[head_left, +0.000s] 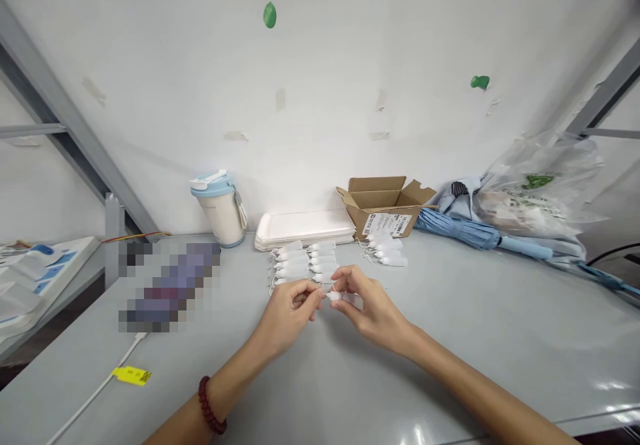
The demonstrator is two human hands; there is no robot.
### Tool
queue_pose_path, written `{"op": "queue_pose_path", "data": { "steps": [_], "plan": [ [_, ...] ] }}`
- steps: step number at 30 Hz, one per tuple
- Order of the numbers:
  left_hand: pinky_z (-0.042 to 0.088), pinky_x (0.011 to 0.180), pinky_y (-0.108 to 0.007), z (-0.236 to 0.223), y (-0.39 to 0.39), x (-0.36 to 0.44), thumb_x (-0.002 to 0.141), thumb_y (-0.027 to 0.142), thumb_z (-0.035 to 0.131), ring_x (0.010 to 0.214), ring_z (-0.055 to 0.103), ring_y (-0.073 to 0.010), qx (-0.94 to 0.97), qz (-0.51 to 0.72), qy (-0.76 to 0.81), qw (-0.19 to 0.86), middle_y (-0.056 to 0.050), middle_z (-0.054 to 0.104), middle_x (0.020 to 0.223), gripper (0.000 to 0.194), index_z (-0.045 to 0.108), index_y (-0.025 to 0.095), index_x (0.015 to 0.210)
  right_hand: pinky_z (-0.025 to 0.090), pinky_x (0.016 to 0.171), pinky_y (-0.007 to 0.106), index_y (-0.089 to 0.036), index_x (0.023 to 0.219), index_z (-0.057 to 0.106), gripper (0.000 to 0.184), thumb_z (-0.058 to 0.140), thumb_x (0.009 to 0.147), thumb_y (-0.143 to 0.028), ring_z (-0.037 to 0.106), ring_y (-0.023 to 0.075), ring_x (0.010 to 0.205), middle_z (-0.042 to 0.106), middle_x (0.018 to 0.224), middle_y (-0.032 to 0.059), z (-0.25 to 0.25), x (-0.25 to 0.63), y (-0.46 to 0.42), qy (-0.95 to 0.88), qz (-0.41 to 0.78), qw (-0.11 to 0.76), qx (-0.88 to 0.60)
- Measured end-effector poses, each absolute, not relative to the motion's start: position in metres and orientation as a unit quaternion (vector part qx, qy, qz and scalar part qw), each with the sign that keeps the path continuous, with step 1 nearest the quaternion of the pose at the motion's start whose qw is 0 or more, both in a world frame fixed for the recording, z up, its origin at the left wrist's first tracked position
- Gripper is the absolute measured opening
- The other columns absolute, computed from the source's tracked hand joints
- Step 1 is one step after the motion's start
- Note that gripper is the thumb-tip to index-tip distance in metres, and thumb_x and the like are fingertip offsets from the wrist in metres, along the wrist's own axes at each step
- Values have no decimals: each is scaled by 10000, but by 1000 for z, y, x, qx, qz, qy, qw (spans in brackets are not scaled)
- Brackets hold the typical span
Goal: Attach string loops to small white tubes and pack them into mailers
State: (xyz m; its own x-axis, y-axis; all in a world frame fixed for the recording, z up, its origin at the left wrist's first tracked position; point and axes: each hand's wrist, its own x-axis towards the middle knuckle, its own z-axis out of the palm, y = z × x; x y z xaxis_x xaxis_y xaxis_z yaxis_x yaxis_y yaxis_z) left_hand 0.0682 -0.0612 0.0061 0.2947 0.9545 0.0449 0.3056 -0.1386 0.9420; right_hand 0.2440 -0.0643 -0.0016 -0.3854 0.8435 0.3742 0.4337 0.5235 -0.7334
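Above the grey table (320, 392), my right hand (373, 312) grips a small white tube (344, 296) with a narrow tip, lying level between thumb and fingers. My left hand (290, 315) is closed in a pinch at the tip, on a thin white cord (323, 293); the fingers partly hide it. Just behind my hands lie two columns of similar white tubes, a left column (293, 265) and a middle column (323, 258), their cord loops toward the left. A third group of such tubes (389, 253) rests to the right, by the cardboard box.
Behind the tubes are a stack of white trays (307, 228) and an open cardboard box (383, 215). A lidded cup (220, 212), a blurred-out object (175, 285) and a cable with a yellow tag (131, 375) are left. A folded blue umbrella (460, 228) and plastic bag (540, 198) lie right.
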Motion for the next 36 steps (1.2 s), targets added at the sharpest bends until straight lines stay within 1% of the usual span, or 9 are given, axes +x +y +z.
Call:
{"op": "queue_pose_path", "data": {
  "steps": [9, 14, 16, 19, 21, 24, 27, 32, 36],
  "plan": [
    [386, 527, -231, 14, -54, 60, 822, 421, 457, 514, 470, -110, 673, 340, 472, 457, 7, 529, 534, 345, 619, 157, 669, 442, 661, 270, -224, 1023, 420, 267, 541, 790, -178, 544, 129, 751, 556, 844, 7, 1, 243, -59, -762, 317, 394, -404],
    [407, 529, -230, 19, -54, 60, 769, 391, 541, 550, 506, -116, 666, 355, 460, 467, -9, 584, 632, 254, 631, 165, 697, 451, 660, 276, -226, 1057, 418, 294, 545, 795, -188, 566, 137, 760, 584, 855, 16, 3, 242, -61, -769, 307, 389, -404],
    [409, 525, -230, 19, -55, 61, 749, 379, 564, 552, 513, -114, 659, 361, 458, 475, -14, 599, 661, 233, 630, 164, 687, 464, 684, 287, -228, 1080, 415, 302, 537, 806, -195, 583, 148, 798, 599, 883, 30, 3, 242, -61, -776, 291, 384, -407],
    [400, 516, -228, 19, -54, 60, 740, 380, 573, 535, 504, -111, 643, 383, 473, 465, -9, 591, 629, 236, 625, 160, 675, 476, 749, 319, -218, 1112, 417, 326, 551, 814, -225, 597, 182, 909, 617, 977, 70, 0, 244, -59, -795, 240, 381, -407],
    [397, 515, -223, 20, -53, 57, 743, 385, 574, 531, 499, -106, 629, 409, 488, 446, -6, 589, 623, 241, 623, 157, 683, 478, 760, 329, -201, 1103, 444, 288, 537, 833, -240, 601, 200, 929, 623, 996, 89, -3, 246, -55, -810, 194, 379, -403],
    [394, 510, -216, 20, -51, 55, 750, 399, 569, 533, 497, -102, 616, 427, 501, 432, 1, 585, 617, 253, 625, 157, 703, 483, 675, 308, -184, 1055, 498, 193, 483, 869, -236, 615, 188, 783, 640, 883, 78, -7, 249, -51, -819, 137, 384, -405],
    [398, 502, -221, 18, -50, 56, 743, 411, 570, 519, 494, -104, 608, 419, 500, 453, 4, 571, 583, 270, 614, 152, 683, 468, 598, 278, -182, 1040, 513, 174, 464, 879, -228, 596, 167, 674, 637, 805, 61, -10, 249, -50, -817, 102, 408, -395],
    [398, 498, -229, 16, -54, 62, 733, 391, 574, 492, 488, -99, 601, 422, 499, 461, 1, 571, 574, 263, 589, 149, 631, 447, 546, 262, -183, 1008, 518, 147, 440, 889, -218, 574, 152, 615, 633, 775, 60, -16, 248, -52, -814, 84, 431, -381],
    [403, 499, -229, 15, -54, 63, 740, 385, 567, 485, 490, -101, 606, 422, 498, 455, 6, 568, 556, 255, 592, 155, 632, 453, 553, 271, -187, 1005, 525, 150, 445, 886, -232, 576, 158, 617, 634, 768, 60, -16, 249, -49, -813, 96, 424, -387]
  ]
}}
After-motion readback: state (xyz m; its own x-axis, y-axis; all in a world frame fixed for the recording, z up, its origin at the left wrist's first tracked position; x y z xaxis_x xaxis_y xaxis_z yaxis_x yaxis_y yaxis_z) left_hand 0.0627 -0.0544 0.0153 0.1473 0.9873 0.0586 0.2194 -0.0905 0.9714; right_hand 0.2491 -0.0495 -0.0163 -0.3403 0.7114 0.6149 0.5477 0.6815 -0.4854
